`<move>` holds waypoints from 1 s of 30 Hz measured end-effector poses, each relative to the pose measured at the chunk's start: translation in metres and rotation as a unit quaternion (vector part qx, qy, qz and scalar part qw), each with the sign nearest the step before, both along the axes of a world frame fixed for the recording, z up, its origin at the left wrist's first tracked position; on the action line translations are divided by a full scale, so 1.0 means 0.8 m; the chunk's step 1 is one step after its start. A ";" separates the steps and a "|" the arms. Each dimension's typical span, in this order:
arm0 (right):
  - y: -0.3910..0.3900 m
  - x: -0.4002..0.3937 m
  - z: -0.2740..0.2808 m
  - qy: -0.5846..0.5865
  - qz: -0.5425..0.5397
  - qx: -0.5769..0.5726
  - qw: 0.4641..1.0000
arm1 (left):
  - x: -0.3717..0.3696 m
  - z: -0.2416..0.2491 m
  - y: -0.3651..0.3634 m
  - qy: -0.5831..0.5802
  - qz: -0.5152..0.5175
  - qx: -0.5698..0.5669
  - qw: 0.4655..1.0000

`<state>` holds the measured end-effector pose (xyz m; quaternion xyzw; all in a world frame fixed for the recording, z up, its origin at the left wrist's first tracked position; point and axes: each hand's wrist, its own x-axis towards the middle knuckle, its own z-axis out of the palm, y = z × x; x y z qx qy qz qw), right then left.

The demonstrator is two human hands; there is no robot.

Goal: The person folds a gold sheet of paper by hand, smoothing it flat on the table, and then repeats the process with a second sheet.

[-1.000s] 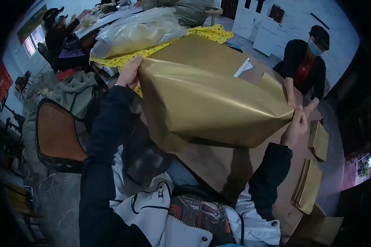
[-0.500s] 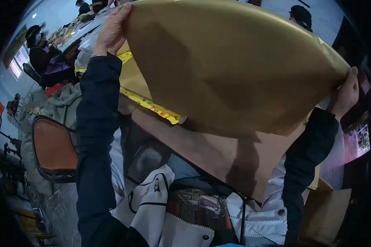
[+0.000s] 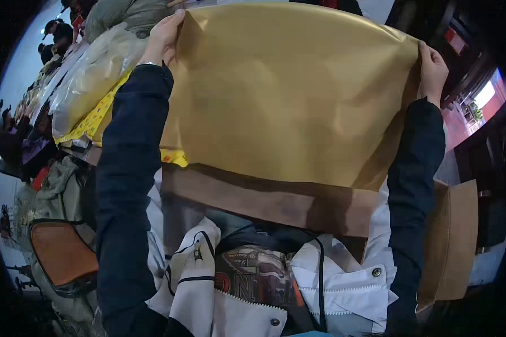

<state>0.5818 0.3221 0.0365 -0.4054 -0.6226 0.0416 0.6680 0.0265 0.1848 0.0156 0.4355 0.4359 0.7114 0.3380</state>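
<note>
A large sheet of gold-coloured paper (image 3: 292,95) is stretched between my two hands over a brown tabletop (image 3: 264,199). My left hand (image 3: 166,38) pinches its far left corner, and my right hand (image 3: 432,70) grips the far right corner between thumb and fingers. The sheet's near edge hangs low over the table, close to my body. Beneath its lower left part, a bit of yellow patterned material (image 3: 175,157) sticks out.
To the left lie clear plastic bags (image 3: 95,78) and a yellow patterned sheet (image 3: 98,115). An orange-brown chair (image 3: 64,253) stands at lower left, an open cardboard box (image 3: 447,241) at right. Other people (image 3: 59,33) are at the far left.
The sheet has swung down flatter and lies more squarely in front of me. My right hand has moved left and up in view; the whole view has turned.
</note>
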 end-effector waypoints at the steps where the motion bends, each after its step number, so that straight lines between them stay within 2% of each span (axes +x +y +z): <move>1: -0.013 -0.001 0.002 0.001 -0.007 0.001 1.000 | 0.008 -0.001 0.007 0.003 -0.005 0.013 1.000; 2: -0.047 -0.017 0.004 0.024 -0.027 0.005 0.999 | 0.006 -0.005 0.011 0.005 -0.011 0.025 1.000; 3: -0.065 -0.019 0.001 0.047 -0.045 0.006 0.998 | -0.010 -0.010 0.022 -0.008 -0.069 0.006 0.998; 4: -0.073 -0.008 -0.009 0.055 0.007 0.015 0.998 | -0.003 -0.012 0.014 0.016 -0.072 -0.015 0.997; 6: -0.107 0.005 -0.012 -0.025 -0.086 0.000 0.996 | -0.011 -0.027 0.004 0.038 -0.096 -0.038 0.994; 7: -0.110 0.019 -0.009 -0.043 -0.094 -0.046 0.994 | -0.010 -0.031 0.000 0.050 -0.105 -0.037 0.993; 9: -0.120 0.030 0.007 -0.063 -0.140 0.022 0.988 | -0.013 -0.013 -0.008 0.047 -0.135 -0.068 0.987; 10: -0.110 0.057 0.008 -0.102 -0.139 -0.003 0.985 | -0.021 -0.010 -0.006 0.063 -0.115 -0.053 0.990; 12: -0.107 0.066 0.026 -0.148 -0.154 0.032 0.976 | -0.010 0.015 -0.001 0.077 -0.104 -0.039 0.991; 13: -0.108 0.064 0.032 -0.173 -0.160 0.048 0.971 | 0.012 0.031 -0.012 0.172 -0.252 0.007 0.952; 16: -0.087 0.065 0.047 -0.251 -0.187 0.049 0.949 | 0.039 0.019 -0.007 0.207 -0.305 0.050 0.928; 17: -0.070 0.066 0.042 -0.275 -0.195 0.030 0.941 | 0.007 0.012 0.028 0.126 -0.242 -0.074 0.959; 18: -0.051 0.068 0.031 -0.298 -0.202 0.005 0.933 | -0.008 0.002 0.054 0.046 -0.170 -0.199 0.964; 21: 0.019 0.071 -0.025 -0.354 -0.208 -0.081 0.908 | -0.003 -0.067 0.089 0.017 -0.165 -0.262 0.951; 22: 0.043 0.075 -0.053 -0.367 -0.201 -0.112 0.901 | 0.001 -0.100 0.097 0.051 -0.115 -0.263 0.957; 24: 0.046 0.077 -0.092 -0.355 -0.182 -0.171 0.901 | 0.006 -0.152 0.110 0.059 -0.154 -0.335 0.928; 26: 0.020 0.057 -0.127 -0.313 -0.141 -0.261 0.902 | 0.032 -0.195 0.110 0.082 -0.147 -0.368 0.915; 27: 0.028 0.065 -0.155 -0.338 -0.149 -0.278 0.887 | 0.058 -0.219 0.102 -0.012 -0.136 -0.393 0.909; 29: 0.044 0.079 -0.227 -0.347 -0.149 -0.308 0.873 | 0.091 -0.246 0.099 0.104 -0.066 -0.410 0.904; 30: 0.044 0.059 -0.211 -0.340 -0.152 -0.313 0.874 | 0.052 -0.244 0.109 0.110 -0.095 -0.401 0.904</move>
